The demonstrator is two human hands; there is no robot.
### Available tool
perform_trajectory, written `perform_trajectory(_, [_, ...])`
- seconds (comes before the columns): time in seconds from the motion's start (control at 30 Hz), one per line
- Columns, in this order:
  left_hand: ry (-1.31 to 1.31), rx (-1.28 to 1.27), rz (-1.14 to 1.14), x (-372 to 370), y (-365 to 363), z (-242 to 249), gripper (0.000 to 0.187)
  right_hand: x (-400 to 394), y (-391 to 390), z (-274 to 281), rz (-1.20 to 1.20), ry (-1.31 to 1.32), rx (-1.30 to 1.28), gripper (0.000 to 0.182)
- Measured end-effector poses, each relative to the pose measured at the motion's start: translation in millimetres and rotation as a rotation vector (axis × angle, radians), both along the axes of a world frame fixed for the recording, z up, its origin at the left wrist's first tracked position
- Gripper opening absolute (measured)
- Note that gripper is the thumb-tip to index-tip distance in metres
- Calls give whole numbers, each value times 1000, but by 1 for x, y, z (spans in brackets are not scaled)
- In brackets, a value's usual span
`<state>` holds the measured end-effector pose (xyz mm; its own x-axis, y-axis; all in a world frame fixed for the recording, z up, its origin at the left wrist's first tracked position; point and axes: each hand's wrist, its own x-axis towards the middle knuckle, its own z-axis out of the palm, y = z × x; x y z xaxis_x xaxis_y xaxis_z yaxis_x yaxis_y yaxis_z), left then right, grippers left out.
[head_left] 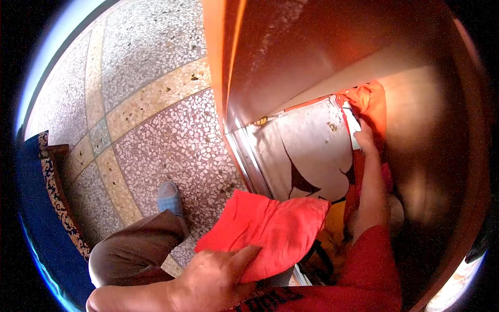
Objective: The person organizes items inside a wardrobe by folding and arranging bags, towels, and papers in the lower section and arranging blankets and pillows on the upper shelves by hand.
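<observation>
A folded red cloth (270,229) is gripped near its lower left edge by my left hand (213,273), with the thumb lying over it. My right hand (366,138) reaches deep into a brown cabinet and holds the edge of a white item (351,125). Orange fabric (375,104) lies bunched just beyond those fingers. Beside that hand, a silvery-white bag (317,151) with dark curved markings fills the front of the compartment.
An orange-brown cabinet door or panel (280,57) rises above the opening. Metal rails (249,161) run along the cabinet's front edge. Speckled floor (166,130) spreads at the left, with a slippered foot (169,197) on it. Blue fabric (39,197) with patterned trim stands at far left.
</observation>
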<state>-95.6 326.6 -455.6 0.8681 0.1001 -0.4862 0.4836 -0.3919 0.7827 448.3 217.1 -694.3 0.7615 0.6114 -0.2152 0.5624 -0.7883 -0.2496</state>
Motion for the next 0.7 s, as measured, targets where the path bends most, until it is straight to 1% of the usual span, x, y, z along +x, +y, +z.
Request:
perform_trajectory(0.03, [-18, -7, 14, 0, 0, 1, 66, 13, -4, -4, -15, 5, 67, 51])
perform_trajectory(0.07, [-35, -16, 27, -1, 0, 2, 66, 22, -11, -12, 13, -52, 181, 47])
perform_trajectory(0.13, [-17, -3, 19, 0, -1, 5, 66, 12, 1, -5, -140, 9, 37, 50])
perform_trajectory(0.17, [-1, 14, 12, 0, -1, 7, 66, 18, 1, -23, -84, -60, -49, 52])
perform_trajectory(0.2, [-1, 18, 12, -1, -1, 7, 66, 11, 7, -30, -28, -129, -132, 54])
perform_trajectory(0.23, [-11, -3, 24, -2, 0, 7, 67, 3, 10, -25, -12, -80, -173, 59])
perform_trajectory(0.27, [-20, -29, 35, -4, 1, 7, 67, 5, 5, -27, -12, -80, -171, 59])
perform_trajectory(0.3, [-20, -30, 35, -5, 1, 9, 67, 12, -4, -34, 10, -65, -31, 57])
perform_trajectory(0.33, [-22, -28, 52, -6, 1, 10, 67, -2, 0, -18, 34, -52, 108, 55])
perform_trajectory(0.37, [-24, -25, 69, -7, 1, 11, 67, -12, 2, 4, -85, 14, 108, 50])
perform_trajectory(0.4, [-28, -24, 70, -8, 1, 10, 67, -12, 2, 5, -84, 11, 108, 50])
perform_trajectory(0.47, [-56, -62, 110, -14, 1, 9, 62, -11, 3, -1, -226, 42, -5, 46])
perform_trajectory(0.5, [-59, -60, 111, -15, 1, 9, 62, 20, -9, -44, -126, -40, -86, 45])
perform_trajectory(0.53, [-120, -86, 149, -15, 3, 8, 52, 27, -11, -65, 26, -234, -184, 46])
perform_trajectory(0.57, [-180, -117, 185, -16, 5, 8, 42, 19, -9, -53, 49, -166, -163, 45])
perform_trajectory(0.6, [-186, -119, 179, -18, 8, 5, 42, 8, -8, -38, 67, -99, -142, 45])
perform_trajectory(0.63, [-101, -226, 230, -21, 10, 0, 39, -1, -8, -27, 59, -106, -144, 45])
perform_trajectory(0.67, [-16, -334, 275, -25, 14, -2, 37, -10, -9, -15, -21, -62, -112, 45])
perform_trajectory(0.7, [63, -457, 360, -21, 25, 9, 34, -19, -13, -6, -104, -19, -76, 46])
